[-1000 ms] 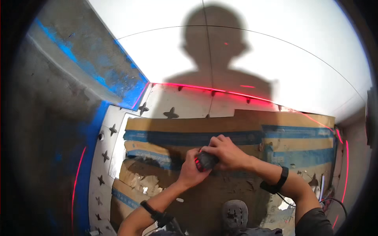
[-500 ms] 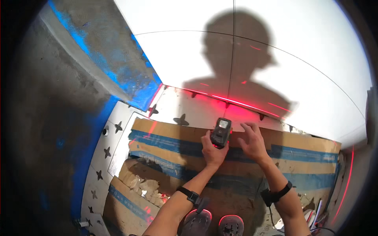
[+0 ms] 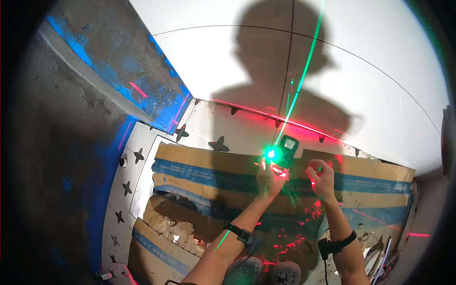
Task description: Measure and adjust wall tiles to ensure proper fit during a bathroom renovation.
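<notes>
My left hand (image 3: 271, 180) is wrapped round the lower end of a small black laser level (image 3: 288, 145) with a pale panel on its upper face. A bright green spot glares at the device's left side and hides some of the fingertips. To its right, my right hand (image 3: 323, 179) hovers apart from the device. Its fingers are half curled, thumb and forefinger have a gap between them, and I see nothing held. A green line runs from the device up the white tiled wall (image 3: 199, 52), and a red line lies along the wall's foot.
Taped cardboard (image 3: 375, 178) covers much of the floor. Dark cross-shaped tile spacers (image 3: 219, 144) stand in the floor joints. Torn scraps (image 3: 176, 229) lie at a gap in the cardboard. A grey wall with blue patches (image 3: 137, 90) rises at left; my shoes (image 3: 286, 273) are below.
The laser level has shifted slightly right and tilted, and a green beam now shows. Red lines have moved on the walls and cardboard. My right hand has moved slightly right, its fingers more curled.
</notes>
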Tool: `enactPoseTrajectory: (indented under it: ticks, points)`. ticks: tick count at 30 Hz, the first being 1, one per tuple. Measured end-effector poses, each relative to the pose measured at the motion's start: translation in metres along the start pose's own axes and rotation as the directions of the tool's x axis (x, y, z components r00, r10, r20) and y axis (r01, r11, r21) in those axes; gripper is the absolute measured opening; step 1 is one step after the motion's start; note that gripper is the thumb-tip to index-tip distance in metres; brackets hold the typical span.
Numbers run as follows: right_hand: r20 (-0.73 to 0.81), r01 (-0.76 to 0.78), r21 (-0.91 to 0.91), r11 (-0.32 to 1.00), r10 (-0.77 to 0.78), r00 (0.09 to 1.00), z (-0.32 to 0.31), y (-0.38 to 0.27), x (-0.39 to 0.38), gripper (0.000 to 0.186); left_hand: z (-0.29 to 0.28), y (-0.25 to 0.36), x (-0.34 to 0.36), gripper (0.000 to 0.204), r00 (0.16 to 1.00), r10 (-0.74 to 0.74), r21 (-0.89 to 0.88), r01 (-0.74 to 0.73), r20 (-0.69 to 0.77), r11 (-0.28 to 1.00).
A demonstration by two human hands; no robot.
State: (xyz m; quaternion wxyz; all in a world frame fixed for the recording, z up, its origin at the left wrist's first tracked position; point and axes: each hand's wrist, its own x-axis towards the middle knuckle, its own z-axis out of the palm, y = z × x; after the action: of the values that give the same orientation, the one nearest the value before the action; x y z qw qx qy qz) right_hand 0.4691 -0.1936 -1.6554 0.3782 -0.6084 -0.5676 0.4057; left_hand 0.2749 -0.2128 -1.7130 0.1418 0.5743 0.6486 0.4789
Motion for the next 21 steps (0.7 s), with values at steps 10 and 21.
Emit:
enactPoseTrajectory:
  ticks: [10,21]
  points:
    - [-0.029,0.081,0.169,0.982,-0.078,0.997,0.038,0.001,0.03,0.058,-0.004,-0.02,-0.011,0.094,0.999,-0.047,0.1,0.049,-0.026,0.994]
    - [0.136,-0.161,0.368,0.916,0.119,0.984,0.042,-0.032,0.053,0.047,-0.002,-0.02,-0.011,0.097,0.995,0.097,0.114,-0.096,-0.005,0.989]
